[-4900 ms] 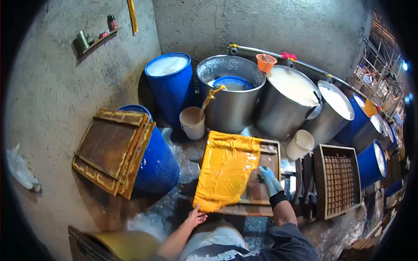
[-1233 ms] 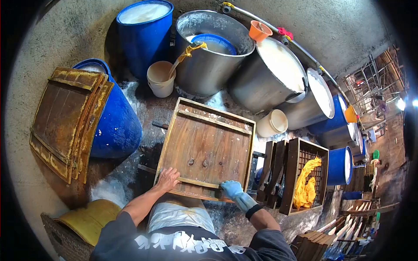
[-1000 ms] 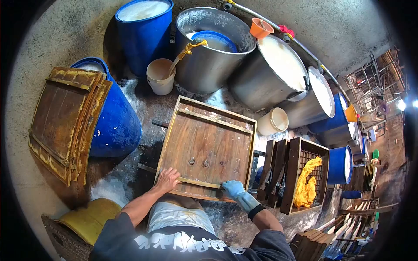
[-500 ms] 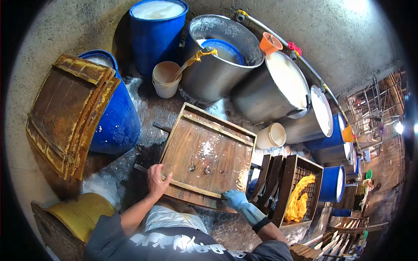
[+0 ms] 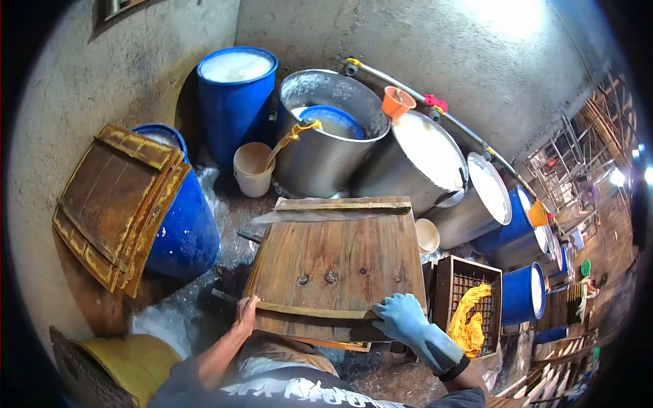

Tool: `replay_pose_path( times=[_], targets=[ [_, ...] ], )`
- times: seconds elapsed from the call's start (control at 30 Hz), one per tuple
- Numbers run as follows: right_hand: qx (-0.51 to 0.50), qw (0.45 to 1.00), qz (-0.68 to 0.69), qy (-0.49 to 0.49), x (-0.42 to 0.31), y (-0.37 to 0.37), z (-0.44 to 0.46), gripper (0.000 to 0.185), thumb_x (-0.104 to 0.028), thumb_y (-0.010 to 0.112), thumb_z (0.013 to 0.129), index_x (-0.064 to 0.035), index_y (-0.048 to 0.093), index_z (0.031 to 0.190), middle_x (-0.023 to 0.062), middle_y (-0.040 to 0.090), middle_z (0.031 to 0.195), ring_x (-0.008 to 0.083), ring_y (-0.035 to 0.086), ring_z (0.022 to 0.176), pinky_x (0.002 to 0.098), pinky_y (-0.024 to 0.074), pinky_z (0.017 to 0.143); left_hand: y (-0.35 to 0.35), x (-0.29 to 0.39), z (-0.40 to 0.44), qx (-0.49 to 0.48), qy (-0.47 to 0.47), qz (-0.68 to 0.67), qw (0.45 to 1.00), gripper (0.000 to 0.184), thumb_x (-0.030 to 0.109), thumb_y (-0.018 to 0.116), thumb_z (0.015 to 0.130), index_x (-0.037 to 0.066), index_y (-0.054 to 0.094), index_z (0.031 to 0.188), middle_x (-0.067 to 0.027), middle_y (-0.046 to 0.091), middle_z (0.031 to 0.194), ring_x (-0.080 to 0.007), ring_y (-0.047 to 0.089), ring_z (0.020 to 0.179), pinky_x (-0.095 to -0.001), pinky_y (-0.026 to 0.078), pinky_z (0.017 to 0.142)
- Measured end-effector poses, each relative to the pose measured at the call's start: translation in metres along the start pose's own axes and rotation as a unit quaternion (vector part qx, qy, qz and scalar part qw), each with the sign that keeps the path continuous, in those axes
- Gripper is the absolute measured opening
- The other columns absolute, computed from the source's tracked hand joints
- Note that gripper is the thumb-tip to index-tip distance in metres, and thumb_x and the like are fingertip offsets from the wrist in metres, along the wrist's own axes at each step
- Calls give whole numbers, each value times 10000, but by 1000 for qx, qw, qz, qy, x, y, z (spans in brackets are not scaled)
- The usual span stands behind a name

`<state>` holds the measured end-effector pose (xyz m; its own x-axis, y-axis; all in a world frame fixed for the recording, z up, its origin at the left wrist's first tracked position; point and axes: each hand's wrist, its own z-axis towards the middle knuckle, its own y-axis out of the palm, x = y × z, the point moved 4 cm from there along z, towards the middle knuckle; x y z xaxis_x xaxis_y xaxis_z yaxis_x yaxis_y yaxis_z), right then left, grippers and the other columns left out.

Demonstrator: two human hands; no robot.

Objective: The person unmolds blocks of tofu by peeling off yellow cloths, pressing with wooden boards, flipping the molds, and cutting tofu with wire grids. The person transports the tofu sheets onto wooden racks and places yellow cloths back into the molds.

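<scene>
Two near corners of a wooden board (image 5: 350, 251) are gripped: the bare left hand (image 5: 246, 316) pinches the left edge, some fingers hidden, and the gloved right hand (image 5: 403, 318) curls over the right end of the near batten (image 5: 313, 311). The board is mid-scene, close to the person. To its right, yellow cloth (image 5: 468, 323) lies in a gridded crate (image 5: 443, 294); metal vats (image 5: 316, 166) stand on the far side.

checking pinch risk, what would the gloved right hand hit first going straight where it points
The right hand would likely meet the lower batten on the board, at its fingers; depth is unclear.
</scene>
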<state>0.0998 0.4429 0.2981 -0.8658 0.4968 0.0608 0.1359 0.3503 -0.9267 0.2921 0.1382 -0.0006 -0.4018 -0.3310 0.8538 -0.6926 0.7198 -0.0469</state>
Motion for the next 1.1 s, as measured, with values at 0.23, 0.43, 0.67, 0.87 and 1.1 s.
replay_pose_path(
  times=[0.23, 0.43, 0.67, 0.87, 1.1],
  targets=[
    [57, 997, 28, 45, 51, 37, -83, 285, -394, 758, 825, -141, 718, 949, 87, 722, 883, 308, 722, 854, 457, 570, 710, 65, 39, -31, -21, 101, -48, 994, 259, 270, 645, 870, 82, 545, 721, 20, 492, 748, -119, 470, 743, -335, 387, 676],
    [170, 977, 85, 94, 127, 128, -215, 268, -371, 766, 823, -132, 668, 893, 68, 685, 836, 297, 708, 819, 446, 550, 692, 194, 44, -77, -113, 153, 47, 981, 249, 239, 634, 897, 76, 544, 732, 42, 474, 739, -101, 447, 726, -308, 376, 665],
    [219, 937, 109, 250, 214, 209, -389, 263, -351, 797, 755, -149, 650, 840, 67, 667, 818, 296, 692, 809, 455, 547, 692, 423, 14, -114, -249, 166, 145, 943, 301, 272, 638, 944, 37, 659, 757, 13, 566, 701, -114, 497, 663, -346, 420, 602],
    [147, 910, 100, 374, 321, 288, -512, 250, -395, 745, 801, -164, 698, 881, 67, 701, 887, 304, 707, 881, 456, 565, 773, 621, -48, -184, -329, 186, 193, 906, 456, 422, 646, 960, -25, 735, 939, -107, 716, 837, -193, 628, 751, -384, 514, 713],
    [41, 851, 118, 511, 377, 349, -536, 316, -393, 756, 803, -178, 752, 1035, 71, 737, 1005, 299, 701, 1013, 466, 550, 856, 652, -86, -221, -410, 173, 289, 848, 564, 531, 683, 942, 9, 691, 1157, -158, 761, 1008, -228, 739, 868, -379, 559, 747]
  ],
)
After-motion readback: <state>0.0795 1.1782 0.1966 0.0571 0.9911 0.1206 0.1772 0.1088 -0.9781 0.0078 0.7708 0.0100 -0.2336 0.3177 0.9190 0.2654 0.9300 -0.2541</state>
